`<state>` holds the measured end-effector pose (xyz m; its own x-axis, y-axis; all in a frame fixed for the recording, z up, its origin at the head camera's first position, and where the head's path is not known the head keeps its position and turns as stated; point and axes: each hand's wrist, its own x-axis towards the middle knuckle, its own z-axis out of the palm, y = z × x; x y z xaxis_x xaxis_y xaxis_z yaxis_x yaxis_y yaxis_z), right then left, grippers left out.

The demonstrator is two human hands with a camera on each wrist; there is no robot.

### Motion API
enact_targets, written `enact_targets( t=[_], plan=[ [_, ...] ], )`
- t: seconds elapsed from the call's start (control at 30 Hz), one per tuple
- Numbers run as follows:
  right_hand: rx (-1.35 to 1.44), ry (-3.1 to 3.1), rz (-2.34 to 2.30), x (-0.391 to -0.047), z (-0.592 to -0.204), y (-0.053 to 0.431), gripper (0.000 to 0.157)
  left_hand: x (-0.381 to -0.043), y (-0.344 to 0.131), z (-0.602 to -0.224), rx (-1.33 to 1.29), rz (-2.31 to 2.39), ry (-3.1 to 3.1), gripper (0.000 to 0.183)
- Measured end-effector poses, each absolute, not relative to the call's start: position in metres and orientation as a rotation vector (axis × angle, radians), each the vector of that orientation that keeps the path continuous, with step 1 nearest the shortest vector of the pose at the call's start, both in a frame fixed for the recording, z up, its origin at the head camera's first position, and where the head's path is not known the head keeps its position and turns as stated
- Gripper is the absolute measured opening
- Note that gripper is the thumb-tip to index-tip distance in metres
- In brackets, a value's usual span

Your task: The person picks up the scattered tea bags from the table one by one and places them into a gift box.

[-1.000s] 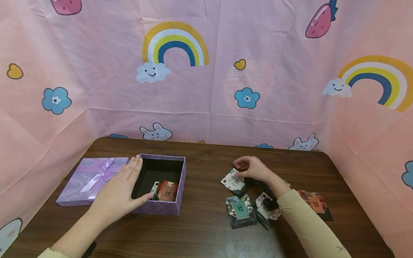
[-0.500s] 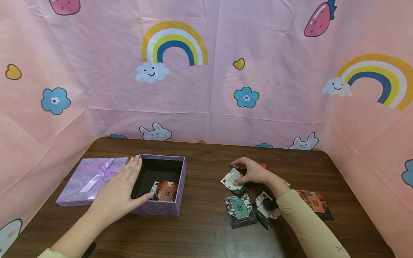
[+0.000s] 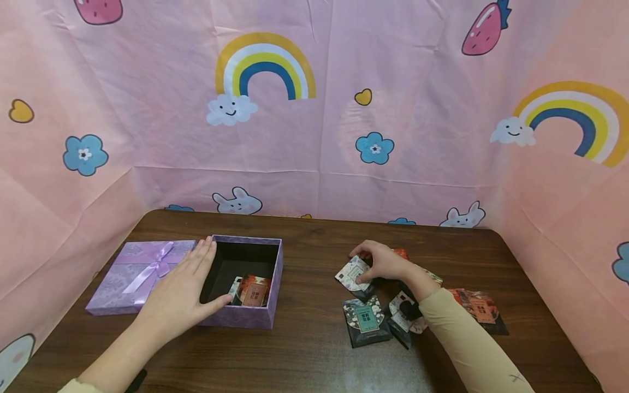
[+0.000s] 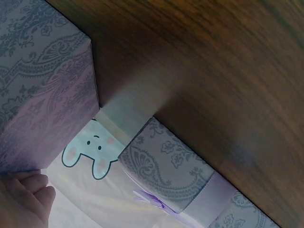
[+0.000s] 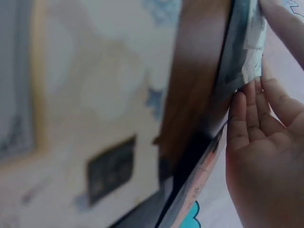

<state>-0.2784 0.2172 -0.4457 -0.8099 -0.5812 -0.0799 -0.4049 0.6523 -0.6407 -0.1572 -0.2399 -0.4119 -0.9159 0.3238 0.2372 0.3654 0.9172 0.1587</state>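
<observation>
Cloth backdrop (image 3: 417, 136), pink, printed with rainbows and rabbits: well beyond the fingers of left hand (image 3: 181, 289) and right hand (image 3: 385, 261). Worktop (image 3: 304, 344), dark wood grain: below all fingers. Purple paisley gift box (image 3: 245, 316), open-topped, black inside: left fingers straight, laid along its left rim, thumb over its near wall. Gift-box lid (image 3: 110, 292), matching, ribbon-tied: left of the left fingers. White floral sachet (image 3: 352, 273): held at the edges by the right fingers, curled and narrow, thumb opposite; lifted or resting, cannot tell. Green-labelled dark sachet (image 3: 367, 322): near side of the right fingers. Pink-and-white sachet (image 3: 403, 314), tilted: beside the last, near side of the right fingers, to their right. Orange-labelled red sachet (image 3: 481, 311): well right of the right fingers, past the sleeve (image 3: 464, 338). Orange-red sachet (image 3: 256, 290), inside the box: just right of the left thumb. Red sachet corner (image 3: 402, 253) and yellow-green sachet edge (image 3: 434, 277): right of the right fingers, otherwise hidden.
</observation>
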Motion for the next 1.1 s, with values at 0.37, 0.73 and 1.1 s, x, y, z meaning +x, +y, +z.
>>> enact_targets(
  t=[0.37, 0.73, 1.1],
  plan=[
    [-0.689, 2.680, -0.959, -0.280, -0.433, 0.218, 0.034, -0.157, -0.240, -0.410, -0.529, -0.295, -2.891, 0.113],
    [-0.641, 2.722, -1.089, -0.284, -0.408, 0.219, 0.009, -0.157, -0.240, -0.411, -0.522, -0.298, -2.877, 0.112],
    [-0.580, 2.795, -1.223, -0.285, -0.380, 0.205, 0.007, -0.158, -0.239, -0.411, -0.520, -0.295, -2.890, 0.112]
  ],
)
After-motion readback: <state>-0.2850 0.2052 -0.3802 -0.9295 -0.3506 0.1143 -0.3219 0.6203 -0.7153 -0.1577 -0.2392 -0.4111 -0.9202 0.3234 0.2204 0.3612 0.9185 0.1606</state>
